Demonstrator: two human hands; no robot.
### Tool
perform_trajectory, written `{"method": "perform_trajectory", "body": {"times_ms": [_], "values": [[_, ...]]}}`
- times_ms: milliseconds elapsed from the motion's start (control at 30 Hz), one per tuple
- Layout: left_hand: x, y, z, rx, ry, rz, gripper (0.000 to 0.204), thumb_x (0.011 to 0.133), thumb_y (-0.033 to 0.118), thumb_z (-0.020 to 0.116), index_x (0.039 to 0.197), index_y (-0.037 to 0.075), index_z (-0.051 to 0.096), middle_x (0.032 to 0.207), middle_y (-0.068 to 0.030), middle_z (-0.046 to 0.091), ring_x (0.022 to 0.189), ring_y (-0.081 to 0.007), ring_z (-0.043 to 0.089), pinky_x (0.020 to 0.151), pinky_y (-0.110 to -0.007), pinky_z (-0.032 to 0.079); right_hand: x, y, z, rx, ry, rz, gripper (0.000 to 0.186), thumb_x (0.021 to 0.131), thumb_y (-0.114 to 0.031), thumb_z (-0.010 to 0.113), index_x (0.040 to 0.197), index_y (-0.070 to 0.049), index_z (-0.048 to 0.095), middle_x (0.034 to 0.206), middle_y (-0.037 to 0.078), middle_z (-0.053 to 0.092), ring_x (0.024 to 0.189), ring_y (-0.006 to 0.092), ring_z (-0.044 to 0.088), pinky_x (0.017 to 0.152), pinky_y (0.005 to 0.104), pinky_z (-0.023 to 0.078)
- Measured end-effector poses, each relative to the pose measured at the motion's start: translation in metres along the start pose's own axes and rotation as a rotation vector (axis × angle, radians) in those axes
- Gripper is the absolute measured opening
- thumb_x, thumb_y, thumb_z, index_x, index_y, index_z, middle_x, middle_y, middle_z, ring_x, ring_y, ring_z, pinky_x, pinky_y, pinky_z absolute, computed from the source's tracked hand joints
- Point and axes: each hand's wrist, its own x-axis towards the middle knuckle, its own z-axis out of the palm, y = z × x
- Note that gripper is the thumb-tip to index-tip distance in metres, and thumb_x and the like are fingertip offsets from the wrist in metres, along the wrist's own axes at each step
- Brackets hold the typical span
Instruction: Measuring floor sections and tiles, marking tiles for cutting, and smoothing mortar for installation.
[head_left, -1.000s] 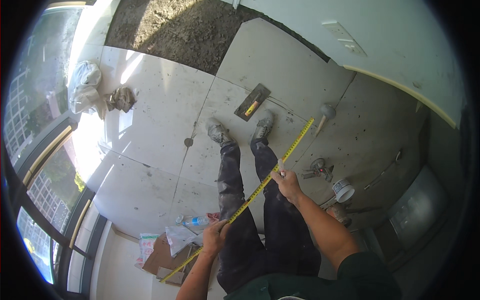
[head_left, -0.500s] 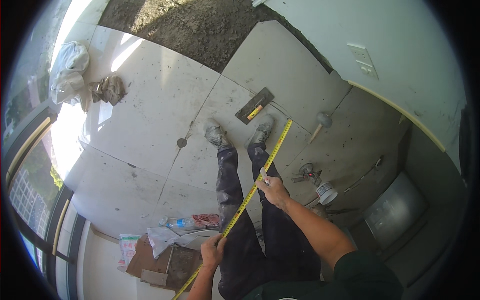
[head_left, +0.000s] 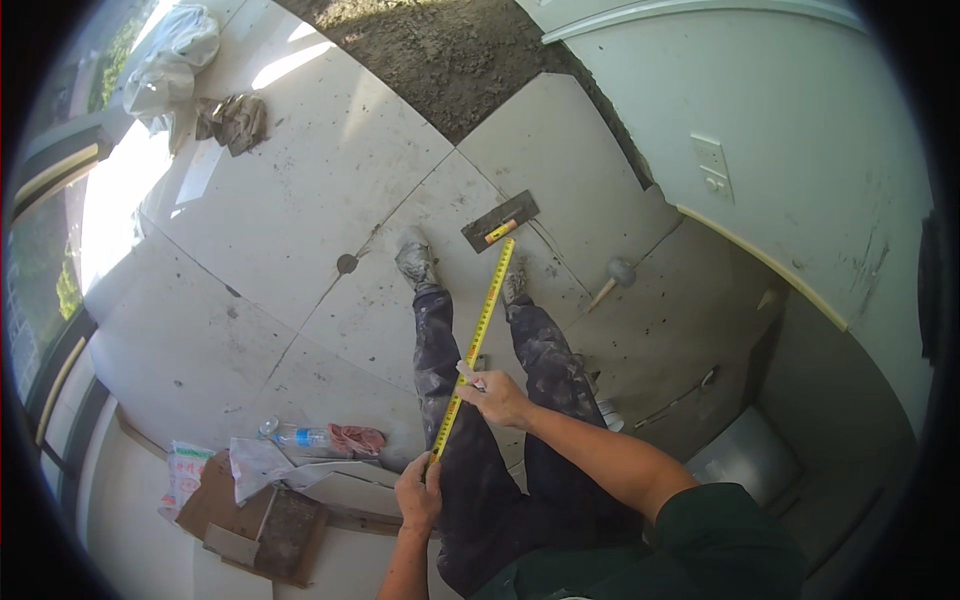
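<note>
Gripping yellow measuring tape (head_left: 487,310): left hand (head_left: 417,494) curled round it, right hand (head_left: 495,398) pinching.

Right hand (head_left: 497,398) beyond left hand (head_left: 418,492), both closed

The measuring tape (head_left: 489,310) looks like smooth coated metal. The trowel (head_left: 512,213) has a dull metal plate. Clear, glossy plastic forms the bottle (head_left: 303,437); matt brown cardboard (head_left: 222,497) lies nearby. Smooth, dusty floor tiles (head_left: 270,210) border rough, crumbly soil (head_left: 430,70).
</note>
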Motion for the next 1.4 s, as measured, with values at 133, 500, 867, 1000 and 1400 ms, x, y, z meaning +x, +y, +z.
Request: {"method": "perform_trajectory", "body": {"times_ms": [133,500,867,1000,1400], "values": [[-0.042,-0.034,0.046,-0.001,0.192,-0.02,0.025,0.088,0.018,0.067,0.108,0.003,0.068,0.094,-0.0184,0.069,0.086,-0.0351,0.068,0.077,-0.039,0.053,-0.016,0.004,0.005,-0.071,-0.13,-0.051,0.028,0.092,-0.023,0.066,0.093,0.005,0.068,0.074,0.001,0.063,0.071,0.0083,0.054,0.066,0.0288,0.045],[-0.157,-0.042,0.16,-0.168,0.499,0.141,0.022,0.087,0.033,0.068,0.098,0.013,0.071,0.073,-0.0052,0.062,0.065,-0.0257,0.064,0.056,-0.038,0.05,-0.072,-0.034,-0.179,-0.099,0.173,-0.151,0.021,0.1,-0.022,0.056,0.083,-0.018,0.045,0.065,-0.008,0.036,0.047,0.0028,0.029,0.037,0.0212,0.024],[-0.295,-0.167,0.28,-0.566,0.791,-0.15,0.025,0.087,0.033,0.068,0.098,0.011,0.071,0.071,-0.0068,0.062,0.065,-0.0277,0.064,0.057,-0.039,0.051,-0.094,-0.013,0.035,-0.681,-0.034,-0.31,0.019,0.096,-0.014,0.06,0.108,0.001,0.058,0.075,0.001,0.054,0.044,0.0032,0.035,0.037,0.0209,0.027],[-0.331,-0.227,0.32,-0.775,0.938,-0.306,0.024,0.088,0.032,0.068,0.099,0.011,0.072,0.075,-0.0085,0.066,0.069,-0.0297,0.066,0.061,-0.04,0.053,-0.131,0.048,0.189,-0.962,-0.2,-0.238,0.018,0.095,-0.017,0.061,0.099,0.001,0.06,0.06,-0.003,0.045,0.04,0.0033,0.033,0.037,0.0218,0.028],[-0.501,-0.392,0.326,-1.131,1.311,-0.709,0.024,0.087,0.03,0.069,0.096,0.008,0.072,0.082,-0.0116,0.069,0.074,-0.0301,0.068,0.067,-0.039,0.053,-0.272,0.27,0.552,-1.583,-0.703,-0.282,0.022,0.087,-0.014,0.061,0.094,0.005,0.068,0.066,0.001,0.056,0.044,0.0057,0.041,0.039,0.0223,0.03]]}}
